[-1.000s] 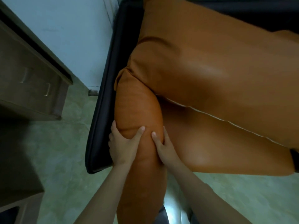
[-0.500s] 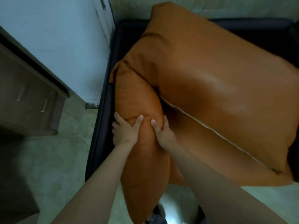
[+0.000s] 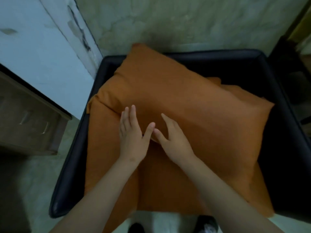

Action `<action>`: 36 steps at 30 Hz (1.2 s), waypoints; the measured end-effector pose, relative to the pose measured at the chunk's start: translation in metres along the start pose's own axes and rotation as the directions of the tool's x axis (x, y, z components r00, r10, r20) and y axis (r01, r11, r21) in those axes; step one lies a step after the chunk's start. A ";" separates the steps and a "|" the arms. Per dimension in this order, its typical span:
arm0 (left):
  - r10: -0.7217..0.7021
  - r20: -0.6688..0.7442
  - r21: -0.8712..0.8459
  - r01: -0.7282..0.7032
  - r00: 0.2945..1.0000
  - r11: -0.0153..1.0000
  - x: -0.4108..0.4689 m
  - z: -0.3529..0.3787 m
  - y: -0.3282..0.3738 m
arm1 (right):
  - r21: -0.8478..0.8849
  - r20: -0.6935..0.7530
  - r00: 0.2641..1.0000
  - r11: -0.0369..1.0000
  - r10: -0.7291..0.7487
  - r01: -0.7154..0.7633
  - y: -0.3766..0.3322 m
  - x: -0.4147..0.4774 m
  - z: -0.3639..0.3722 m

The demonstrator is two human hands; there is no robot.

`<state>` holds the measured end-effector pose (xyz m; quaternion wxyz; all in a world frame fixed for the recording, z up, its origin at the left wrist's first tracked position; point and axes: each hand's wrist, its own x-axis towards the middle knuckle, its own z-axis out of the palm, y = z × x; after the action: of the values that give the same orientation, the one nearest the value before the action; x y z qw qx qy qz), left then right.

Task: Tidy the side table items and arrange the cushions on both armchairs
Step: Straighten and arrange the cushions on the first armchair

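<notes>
A black armchair (image 3: 70, 169) fills the middle of the head view. Two orange cushions lie in it. The upper cushion (image 3: 193, 111) lies slanted across the back of the seat. The lower cushion (image 3: 104, 148) lies flat along the seat's left side and reaches the front edge. My left hand (image 3: 133, 137) rests with straight fingers where the two cushions meet. Close beside it, my right hand (image 3: 173, 138) lies on the upper cushion's front edge with its fingers spread, thumb nearly touching my left thumb. Neither hand grips anything.
A brown wooden cabinet (image 3: 28, 121) with drawer handles stands at the left, beside a pale blue wall (image 3: 42, 56). Greenish tiled floor (image 3: 185, 24) shows behind and left of the chair. A dark object (image 3: 294, 91) stands right of the armchair. My shoes (image 3: 207, 224) show at the bottom.
Both hands have let go of the lower cushion, which now lies flat on the seat instead of standing on edge. My hands moved up onto the cushions' joint and opened. The view pulled back.
</notes>
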<state>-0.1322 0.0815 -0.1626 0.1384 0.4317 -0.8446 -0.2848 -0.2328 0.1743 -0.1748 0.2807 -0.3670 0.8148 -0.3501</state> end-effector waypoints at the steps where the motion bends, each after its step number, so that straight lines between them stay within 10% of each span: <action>1: 0.039 0.000 -0.013 -0.039 0.999 0.999 0.001 0.007 0.022 | -0.027 -0.023 0.999 0.999 -0.036 0.035 0.009 -0.003 -0.024; 19: 0.325 0.284 0.251 -0.397 0.902 0.883 0.125 0.143 0.209 | -0.135 -0.323 0.944 0.983 0.073 -0.122 0.172 0.053 -0.231; 30: 0.025 0.623 0.337 -0.297 0.782 0.893 0.209 0.229 0.199 | -0.137 -0.414 0.905 0.977 0.094 -0.164 0.209 0.101 -0.256; 36: 0.141 0.418 0.359 -0.306 0.897 0.882 0.189 0.228 0.184 | -0.065 -0.402 0.907 0.984 0.128 -0.167 0.224 0.102 -0.258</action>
<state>-0.4725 0.0969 -0.2369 -0.0904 0.2853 -0.9409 -0.1583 -0.5653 0.2961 -0.2147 0.1176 -0.2392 0.8962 -0.3547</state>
